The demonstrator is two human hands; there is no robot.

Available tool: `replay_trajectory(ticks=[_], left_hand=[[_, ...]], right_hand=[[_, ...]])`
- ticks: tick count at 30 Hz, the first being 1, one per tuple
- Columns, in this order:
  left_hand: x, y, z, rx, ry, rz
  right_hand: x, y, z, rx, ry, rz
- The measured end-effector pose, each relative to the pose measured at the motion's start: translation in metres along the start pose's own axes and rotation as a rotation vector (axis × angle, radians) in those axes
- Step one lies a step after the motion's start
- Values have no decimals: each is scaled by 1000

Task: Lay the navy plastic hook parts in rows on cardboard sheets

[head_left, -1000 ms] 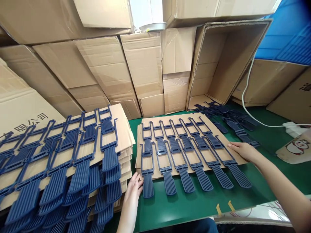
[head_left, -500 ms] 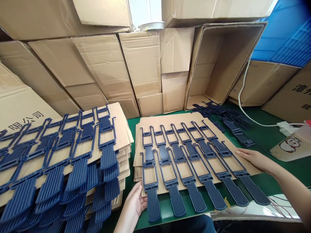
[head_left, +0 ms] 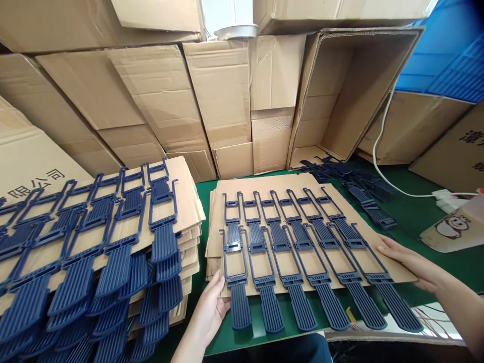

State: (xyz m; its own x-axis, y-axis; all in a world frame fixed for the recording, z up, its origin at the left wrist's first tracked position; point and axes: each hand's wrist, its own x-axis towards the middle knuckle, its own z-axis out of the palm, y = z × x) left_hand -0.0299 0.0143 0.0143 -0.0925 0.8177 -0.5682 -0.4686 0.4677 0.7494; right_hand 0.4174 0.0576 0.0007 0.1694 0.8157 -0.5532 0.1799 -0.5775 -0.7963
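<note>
A cardboard sheet [head_left: 282, 184] bears two rows of navy plastic frames, each with a ribbed paddle-like tab [head_left: 302, 310]; the front tabs jut past its near edge. My left hand [head_left: 212, 308] grips the sheet's near left corner, thumb above and fingers curled partly out of sight. At the right edge, my right hand [head_left: 410, 263] is closed on the same sheet, its thumb on top and the other fingers mostly hidden beneath. More cardboard [head_left: 212, 262] lies under the sheet's left side.
On the left rises a tall stack of cardboard layers [head_left: 191, 242] with similar navy parts. Loose navy parts [head_left: 365, 194] lie at the back right, before an open carton [head_left: 336, 96]. A white cable [head_left: 378, 136] and a container with a cartoon print [head_left: 449, 227] are farther right.
The sheet has turned slightly and its right side has shifted right and nearer, my right hand moving with it. My left hand keeps its corner. The view has shifted a little.
</note>
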Motion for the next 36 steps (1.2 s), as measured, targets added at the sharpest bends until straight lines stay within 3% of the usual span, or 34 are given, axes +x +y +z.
replay_trajectory(ticks=[5, 17, 27, 36], left_hand=[[2, -1, 1, 40, -41, 36], [-7, 23, 16, 77, -203, 107], [-11, 61, 40, 56, -193, 177], [-41, 101, 62, -9, -253, 298]], right_hand=[[4, 1, -3, 246, -55, 37], [1, -13, -15, 321, -4, 34], [-3, -55, -28, 289, 142, -18], [-26, -113, -39, 178, 142, -78]])
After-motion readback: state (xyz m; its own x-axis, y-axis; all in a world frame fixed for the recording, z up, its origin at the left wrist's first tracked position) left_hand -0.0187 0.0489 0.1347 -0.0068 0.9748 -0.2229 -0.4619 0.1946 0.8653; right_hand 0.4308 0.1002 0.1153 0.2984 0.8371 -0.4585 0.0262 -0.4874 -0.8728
